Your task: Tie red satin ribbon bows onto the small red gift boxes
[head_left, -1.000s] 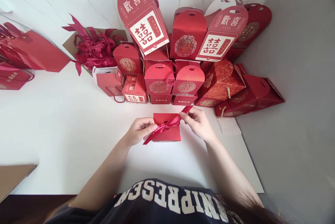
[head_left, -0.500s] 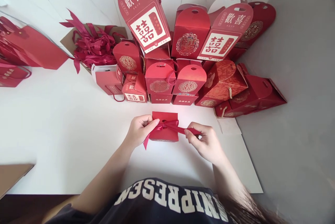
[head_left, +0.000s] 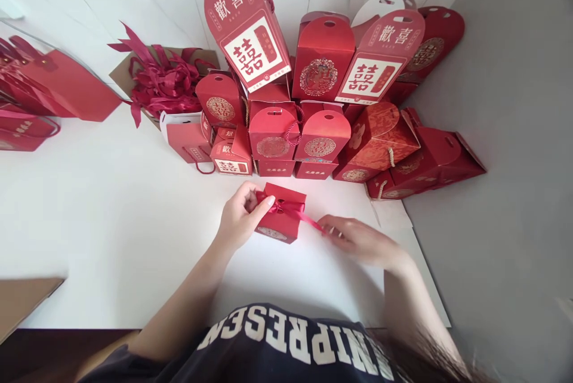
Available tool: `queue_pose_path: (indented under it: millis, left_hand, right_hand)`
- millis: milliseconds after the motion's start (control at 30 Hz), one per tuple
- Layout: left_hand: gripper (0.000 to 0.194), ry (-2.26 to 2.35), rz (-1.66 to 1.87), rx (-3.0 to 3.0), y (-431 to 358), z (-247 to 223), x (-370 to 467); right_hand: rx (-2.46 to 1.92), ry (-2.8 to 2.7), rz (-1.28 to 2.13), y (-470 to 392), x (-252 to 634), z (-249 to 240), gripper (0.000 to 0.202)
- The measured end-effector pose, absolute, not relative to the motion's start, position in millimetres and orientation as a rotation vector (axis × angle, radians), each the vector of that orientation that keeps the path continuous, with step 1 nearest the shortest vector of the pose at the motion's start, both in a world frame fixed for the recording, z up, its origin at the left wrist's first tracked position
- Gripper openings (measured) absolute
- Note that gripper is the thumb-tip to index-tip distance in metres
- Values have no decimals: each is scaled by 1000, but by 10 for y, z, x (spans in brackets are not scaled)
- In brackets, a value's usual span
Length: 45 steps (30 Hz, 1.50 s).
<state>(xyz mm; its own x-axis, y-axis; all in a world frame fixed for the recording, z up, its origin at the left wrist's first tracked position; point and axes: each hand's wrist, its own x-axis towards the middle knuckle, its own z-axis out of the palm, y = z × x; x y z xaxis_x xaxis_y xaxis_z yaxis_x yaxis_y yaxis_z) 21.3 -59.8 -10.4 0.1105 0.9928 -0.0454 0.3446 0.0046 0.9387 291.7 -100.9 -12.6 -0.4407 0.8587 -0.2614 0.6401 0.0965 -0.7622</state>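
A small red gift box [head_left: 286, 228] stands on the white table, slightly turned, with a round gold emblem low on its near face. A red ribbon [head_left: 293, 207] passes through the holes at its top and is gathered there in a bow or knot. My left hand [head_left: 244, 213] is closed at the box's left side, its thumb pressing the ribbon's left part by the knot. Off to the right, my right hand [head_left: 356, 238] pinches the other ribbon end, stretched from the knot. Motion blurs this hand slightly.
Several red gift boxes [head_left: 324, 132] are stacked at the back against the wall. A brown paper bag [head_left: 120, 76] full of red ribbons [head_left: 165, 82] stands left of them. Red bags [head_left: 76, 85] lie far left. Cardboard [head_left: 27, 302] shows at lower left; a grey wall [head_left: 505, 192] bounds the right.
My right hand has moved right and slightly down, drawing the ribbon out thinner. The box has turned, showing more of its emblem face. My left hand has shifted slightly at the knot.
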Motion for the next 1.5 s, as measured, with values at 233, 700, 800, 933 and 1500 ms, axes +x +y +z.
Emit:
queue_pose_path:
  millis: [233, 700, 800, 933, 1500]
  left_hand:
    - [25, 1484, 1145, 1952, -668, 89, 270]
    - [17, 1526, 1015, 2509, -865, -32, -40]
    - [18, 1528, 944, 2517, -832, 2, -5]
    - [19, 1515, 812, 2560, -773, 34, 16]
    - [24, 1471, 526, 2019, -781, 205, 135]
  right_hand:
    - [-1381, -2060, 903, -659, 2719, 260, 18]
    - [-1010, -1939, 977, -570, 2447, 50, 5]
    - [-996, -1931, 1005, -566, 2445, 64, 6]
    - [-983, -2000, 1085, -547, 2461, 20, 10]
    - [-1009, -1730, 1432, -439, 2262, -105, 37]
